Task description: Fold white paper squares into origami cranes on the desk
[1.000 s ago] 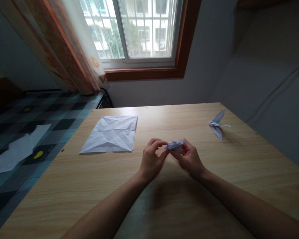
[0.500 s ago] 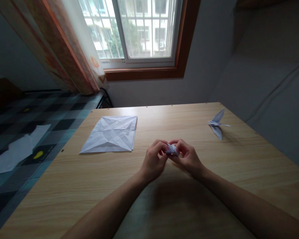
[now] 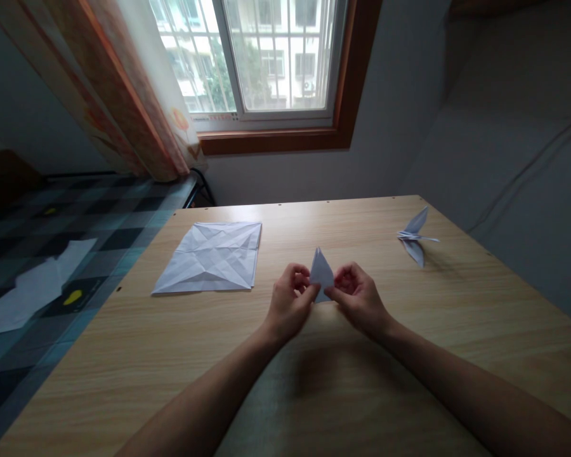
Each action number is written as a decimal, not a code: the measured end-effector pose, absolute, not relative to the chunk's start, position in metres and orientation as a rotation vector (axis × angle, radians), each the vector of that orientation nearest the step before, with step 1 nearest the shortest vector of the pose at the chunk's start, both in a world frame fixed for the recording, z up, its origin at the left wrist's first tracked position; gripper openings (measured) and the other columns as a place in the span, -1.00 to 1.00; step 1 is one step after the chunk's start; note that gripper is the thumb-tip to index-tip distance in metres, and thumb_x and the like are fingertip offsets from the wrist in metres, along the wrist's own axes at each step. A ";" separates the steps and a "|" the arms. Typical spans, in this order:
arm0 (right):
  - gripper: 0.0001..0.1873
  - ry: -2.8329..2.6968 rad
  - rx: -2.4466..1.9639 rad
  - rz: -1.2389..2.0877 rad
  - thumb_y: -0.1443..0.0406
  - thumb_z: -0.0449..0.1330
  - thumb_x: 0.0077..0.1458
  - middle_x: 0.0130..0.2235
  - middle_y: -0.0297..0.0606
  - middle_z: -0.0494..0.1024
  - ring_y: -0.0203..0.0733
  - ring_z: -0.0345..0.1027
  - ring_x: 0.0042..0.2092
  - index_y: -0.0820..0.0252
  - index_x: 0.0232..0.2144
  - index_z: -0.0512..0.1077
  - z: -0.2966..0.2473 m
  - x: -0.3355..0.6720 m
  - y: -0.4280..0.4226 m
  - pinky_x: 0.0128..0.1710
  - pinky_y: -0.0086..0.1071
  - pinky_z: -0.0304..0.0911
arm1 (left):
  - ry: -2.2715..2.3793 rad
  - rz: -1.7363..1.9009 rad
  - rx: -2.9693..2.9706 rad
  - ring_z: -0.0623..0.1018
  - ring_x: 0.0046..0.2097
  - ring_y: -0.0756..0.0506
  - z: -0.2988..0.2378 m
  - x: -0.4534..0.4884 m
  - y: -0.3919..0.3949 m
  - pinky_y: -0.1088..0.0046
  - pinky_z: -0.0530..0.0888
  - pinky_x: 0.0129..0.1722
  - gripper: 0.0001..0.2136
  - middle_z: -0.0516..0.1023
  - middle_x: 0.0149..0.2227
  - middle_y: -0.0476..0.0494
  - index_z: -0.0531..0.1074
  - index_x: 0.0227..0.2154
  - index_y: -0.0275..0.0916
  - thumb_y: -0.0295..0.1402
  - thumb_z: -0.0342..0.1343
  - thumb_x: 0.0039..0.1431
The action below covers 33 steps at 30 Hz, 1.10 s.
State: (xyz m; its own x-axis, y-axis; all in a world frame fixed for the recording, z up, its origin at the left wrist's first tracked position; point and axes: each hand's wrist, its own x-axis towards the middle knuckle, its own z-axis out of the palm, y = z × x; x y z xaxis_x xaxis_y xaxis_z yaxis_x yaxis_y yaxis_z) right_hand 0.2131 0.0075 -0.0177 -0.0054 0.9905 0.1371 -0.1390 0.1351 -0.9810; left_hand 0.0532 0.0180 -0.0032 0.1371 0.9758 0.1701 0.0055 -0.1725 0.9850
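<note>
A small folded white paper piece (image 3: 321,271) stands upright as a pointed triangle above the wooden table (image 3: 314,381). My left hand (image 3: 290,306) pinches its lower left edge with curled fingers. My right hand (image 3: 356,298) pinches its lower right edge in the same way. Both hands meet over the middle of the table, a little above its surface.
A creased, unfolded white paper square (image 3: 212,256) lies flat at the table's back left. A finished white paper crane (image 3: 415,237) sits at the back right near the edge. A bed with a checked cover (image 3: 52,254) and loose white sheets lies to the left; a window is behind.
The folded piece was held low and flat between my fingers; now it is turned upright with its point raised. Both hands stayed in nearly the same place.
</note>
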 end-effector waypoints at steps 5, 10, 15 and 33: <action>-0.57 -1.176 -0.955 1.219 0.21 0.41 -0.12 -0.38 -0.42 0.45 -0.31 0.38 -0.44 0.08 -0.23 0.30 -0.013 0.212 0.005 -0.51 -0.43 0.33 | 0.958 1.166 1.322 0.39 -0.56 0.07 0.001 0.054 0.016 0.59 0.32 -0.55 -0.62 0.40 -0.51 0.12 0.29 -0.07 -0.20 -0.38 0.19 0.02; -0.67 -1.315 -0.942 1.326 0.31 0.34 -0.06 -0.40 -0.39 0.48 -0.33 0.36 -0.44 0.14 -0.22 0.35 -0.016 0.216 0.007 -0.51 -0.46 0.28 | 0.895 1.273 1.268 0.43 -0.48 0.09 -0.001 0.053 0.020 0.61 0.34 -0.51 -0.57 0.44 -0.36 0.03 0.33 -0.06 -0.22 -0.45 0.22 -0.05; -0.68 -1.357 -0.919 1.366 0.38 0.29 -0.08 -0.42 -0.41 0.47 -0.35 0.35 -0.43 0.15 -0.22 0.36 -0.019 0.217 0.009 -0.46 -0.48 0.25 | 0.918 1.400 1.219 0.43 -0.49 0.09 -0.007 0.050 0.028 0.60 0.35 -0.50 -0.67 0.47 -0.38 0.01 0.37 -0.14 -0.24 -0.41 0.25 -0.02; -0.62 -1.144 -0.971 1.224 0.26 0.38 -0.08 -0.34 -0.36 0.49 -0.27 0.45 -0.37 0.11 -0.23 0.32 -0.017 0.215 0.010 -0.48 -0.46 0.36 | 0.937 1.196 1.306 0.48 -0.47 0.10 -0.003 0.051 0.023 0.58 0.40 -0.49 -0.52 0.46 -0.16 -0.06 0.27 -0.11 -0.19 -0.40 0.32 -0.11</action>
